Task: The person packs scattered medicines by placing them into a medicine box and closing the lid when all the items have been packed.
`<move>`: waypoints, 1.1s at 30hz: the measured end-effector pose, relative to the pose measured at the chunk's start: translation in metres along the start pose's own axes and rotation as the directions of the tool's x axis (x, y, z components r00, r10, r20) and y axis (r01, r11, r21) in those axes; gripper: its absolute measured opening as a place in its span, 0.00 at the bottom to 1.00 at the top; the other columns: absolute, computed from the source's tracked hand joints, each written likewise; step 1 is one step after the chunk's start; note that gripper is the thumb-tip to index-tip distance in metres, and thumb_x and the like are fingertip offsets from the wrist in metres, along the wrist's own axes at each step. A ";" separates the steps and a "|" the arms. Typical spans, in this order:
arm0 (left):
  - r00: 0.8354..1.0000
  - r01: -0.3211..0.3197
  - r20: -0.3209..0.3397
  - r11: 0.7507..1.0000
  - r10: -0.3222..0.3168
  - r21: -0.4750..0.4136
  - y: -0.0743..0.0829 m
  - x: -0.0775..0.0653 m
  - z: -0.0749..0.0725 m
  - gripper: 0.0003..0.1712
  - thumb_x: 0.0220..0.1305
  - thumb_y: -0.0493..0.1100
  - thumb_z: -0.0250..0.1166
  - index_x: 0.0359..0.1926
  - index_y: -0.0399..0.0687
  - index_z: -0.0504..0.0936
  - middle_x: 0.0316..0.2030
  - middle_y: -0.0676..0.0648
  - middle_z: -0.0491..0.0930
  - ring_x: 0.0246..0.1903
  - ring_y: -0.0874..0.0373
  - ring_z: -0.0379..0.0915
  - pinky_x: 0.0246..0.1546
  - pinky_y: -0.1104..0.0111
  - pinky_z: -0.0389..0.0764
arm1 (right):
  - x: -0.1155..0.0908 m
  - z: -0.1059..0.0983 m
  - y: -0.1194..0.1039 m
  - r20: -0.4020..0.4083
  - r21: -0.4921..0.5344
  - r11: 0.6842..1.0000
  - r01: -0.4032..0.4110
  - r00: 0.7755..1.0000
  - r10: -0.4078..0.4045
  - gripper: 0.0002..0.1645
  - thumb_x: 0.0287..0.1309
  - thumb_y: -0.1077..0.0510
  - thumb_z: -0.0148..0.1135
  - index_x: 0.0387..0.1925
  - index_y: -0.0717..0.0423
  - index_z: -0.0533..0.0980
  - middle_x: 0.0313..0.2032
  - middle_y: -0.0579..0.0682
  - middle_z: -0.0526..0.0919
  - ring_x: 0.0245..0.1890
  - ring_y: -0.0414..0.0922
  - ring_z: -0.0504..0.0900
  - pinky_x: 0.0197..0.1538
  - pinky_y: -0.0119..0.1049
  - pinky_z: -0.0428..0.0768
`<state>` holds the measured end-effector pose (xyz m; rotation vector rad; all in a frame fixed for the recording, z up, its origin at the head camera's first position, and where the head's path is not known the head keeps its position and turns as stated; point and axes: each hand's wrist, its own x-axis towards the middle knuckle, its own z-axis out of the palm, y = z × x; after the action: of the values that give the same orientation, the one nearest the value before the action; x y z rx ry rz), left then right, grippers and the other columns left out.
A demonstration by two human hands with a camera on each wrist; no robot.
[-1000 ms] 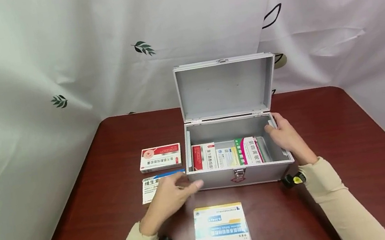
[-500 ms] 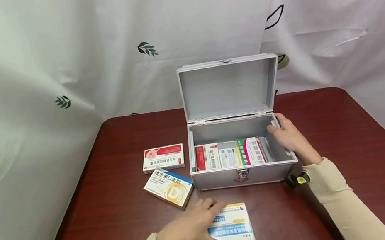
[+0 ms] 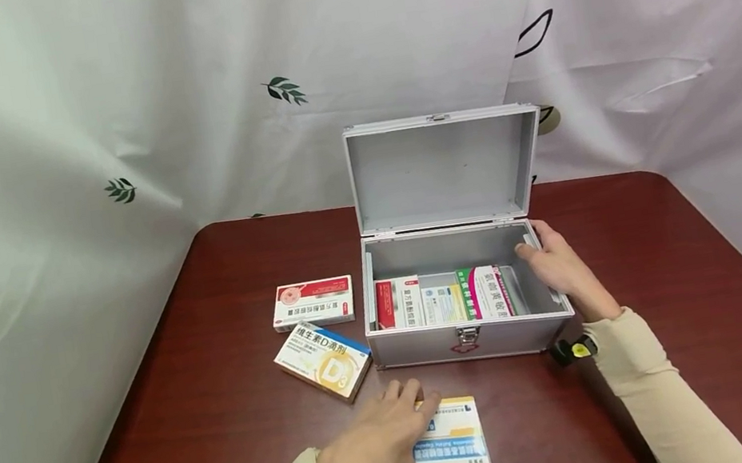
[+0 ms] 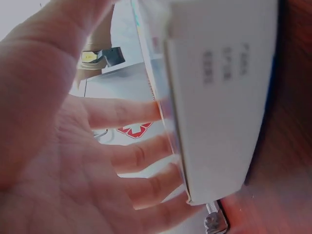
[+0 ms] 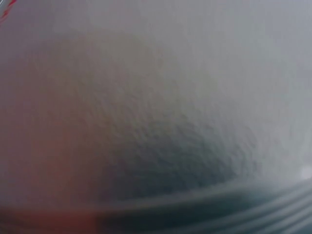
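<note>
My left hand [image 3: 382, 438] spans a white and blue medicine box [image 3: 457, 444], thumb at its near edge and fingers over its far edge. From the left wrist view, the fingers [image 4: 139, 156] reach across the top of the box, with one white side [image 4: 219, 102] showing close up. My right hand [image 3: 557, 264] grips the right wall of a silver first-aid case [image 3: 418, 347], thumb inside. Its lid [image 3: 442, 172] stands up. Three upright medicine boxes show in the case: red and white [image 3: 399, 304], yellow and white [image 3: 444, 305], green and pink [image 3: 483, 293]. The right wrist view shows only a blurred grey surface [image 5: 204, 83].
Left of the case, a vitamin D drops box [image 3: 322, 359] lies at an angle on the dark red table [image 3: 176, 424]. A red and white medicine box [image 3: 314, 304] lies behind it. White patterned cloth [image 3: 174, 92] surrounds the table.
My left hand has left the vitamin D box, which now lies turned, and come nearer to the white and blue box. That box has shifted slightly toward me. My right hand stays on the case.
</note>
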<state>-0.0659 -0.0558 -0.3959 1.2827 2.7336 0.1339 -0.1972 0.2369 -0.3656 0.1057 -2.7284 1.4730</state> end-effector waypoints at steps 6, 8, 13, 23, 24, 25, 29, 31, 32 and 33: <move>0.996 -0.029 0.087 0.999 0.032 -0.040 -0.004 0.002 -0.021 0.49 0.24 0.73 0.60 0.50 0.52 0.65 0.32 0.55 0.61 0.29 0.61 0.56 0.21 0.71 0.61 | 0.001 -0.002 0.000 -0.003 0.002 1.000 -0.003 1.000 0.003 0.27 0.56 0.59 0.42 0.57 0.64 0.51 0.49 0.65 0.62 0.45 0.54 0.62 0.44 0.48 0.62; 0.992 -0.045 0.116 0.996 0.053 -0.072 -0.004 0.001 -0.032 0.49 0.26 0.73 0.59 0.50 0.52 0.65 0.33 0.55 0.61 0.30 0.62 0.56 0.24 0.71 0.64 | 0.002 -0.002 0.000 -0.002 -0.002 1.000 0.001 1.000 -0.001 0.27 0.56 0.59 0.42 0.57 0.64 0.51 0.50 0.65 0.62 0.46 0.54 0.62 0.45 0.48 0.62; 0.991 -0.086 0.094 0.989 0.098 -0.123 -0.008 -0.004 -0.065 0.49 0.29 0.73 0.57 0.51 0.49 0.64 0.34 0.56 0.61 0.32 0.63 0.58 0.31 0.71 0.67 | 0.002 -0.002 -0.001 -0.001 -0.005 1.000 0.015 1.000 -0.015 0.27 0.56 0.59 0.42 0.57 0.64 0.52 0.49 0.65 0.62 0.46 0.54 0.62 0.45 0.48 0.61; 1.000 0.007 -0.009 0.983 -0.009 -0.182 -0.028 0.003 -0.131 0.51 0.31 0.70 0.59 0.55 0.46 0.61 0.43 0.52 0.62 0.36 0.64 0.58 0.34 0.74 0.66 | -0.001 0.000 0.002 -0.004 -0.018 1.000 0.008 1.000 -0.008 0.27 0.56 0.59 0.43 0.56 0.65 0.52 0.49 0.65 0.62 0.46 0.53 0.62 0.45 0.48 0.61; 1.000 0.021 -0.018 0.983 -0.025 -0.180 -0.028 0.006 -0.135 0.51 0.31 0.70 0.60 0.55 0.46 0.61 0.43 0.52 0.62 0.36 0.64 0.58 0.33 0.74 0.66 | -0.001 0.000 0.003 -0.006 -0.019 1.000 0.008 1.000 -0.009 0.27 0.56 0.59 0.43 0.56 0.65 0.52 0.49 0.65 0.62 0.46 0.53 0.61 0.45 0.48 0.61; 0.999 0.035 -0.031 0.983 -0.042 -0.179 -0.029 0.010 -0.138 0.51 0.30 0.70 0.60 0.55 0.46 0.61 0.41 0.53 0.62 0.35 0.65 0.58 0.32 0.75 0.66 | -0.002 -0.001 0.003 -0.007 -0.018 1.000 0.010 1.000 -0.011 0.27 0.56 0.59 0.43 0.56 0.65 0.52 0.49 0.65 0.63 0.46 0.53 0.62 0.45 0.48 0.61; 0.991 0.075 -0.100 0.990 -0.088 -0.121 -0.033 0.026 -0.145 0.50 0.29 0.69 0.61 0.52 0.45 0.64 0.35 0.54 0.63 0.31 0.63 0.58 0.26 0.75 0.65 | -0.001 0.000 0.003 -0.006 -0.005 1.000 0.013 1.000 -0.013 0.27 0.56 0.59 0.43 0.56 0.64 0.52 0.49 0.64 0.63 0.46 0.53 0.62 0.45 0.48 0.61; 0.985 0.093 -0.137 0.993 -0.102 -0.070 -0.035 0.033 -0.145 0.48 0.28 0.70 0.60 0.50 0.45 0.65 0.33 0.53 0.63 0.29 0.62 0.58 0.23 0.74 0.65 | 0.000 0.000 0.003 -0.007 -0.003 1.000 0.012 1.000 -0.012 0.27 0.56 0.59 0.43 0.56 0.64 0.53 0.49 0.64 0.63 0.45 0.54 0.62 0.45 0.48 0.61; 0.982 0.105 -0.156 0.994 -0.110 -0.042 -0.037 0.037 -0.145 0.48 0.28 0.71 0.60 0.48 0.45 0.66 0.32 0.53 0.62 0.28 0.61 0.58 0.21 0.73 0.64 | 0.000 0.001 0.002 -0.007 -0.002 1.000 0.010 1.000 -0.010 0.27 0.56 0.59 0.43 0.56 0.64 0.53 0.49 0.65 0.63 0.45 0.54 0.62 0.45 0.48 0.62; 0.978 0.123 -0.166 0.992 -0.126 -0.023 -0.039 0.041 -0.144 0.48 0.27 0.71 0.59 0.47 0.45 0.66 0.31 0.53 0.62 0.27 0.60 0.58 0.20 0.73 0.64 | 0.000 0.001 0.002 -0.006 -0.002 1.000 0.009 1.000 -0.009 0.27 0.56 0.59 0.43 0.56 0.65 0.53 0.49 0.65 0.63 0.45 0.54 0.63 0.45 0.48 0.62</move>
<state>-0.1423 -0.0535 -0.2613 1.1411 2.9392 0.2581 -0.1978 0.2375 -0.3680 0.1129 -2.7216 1.4663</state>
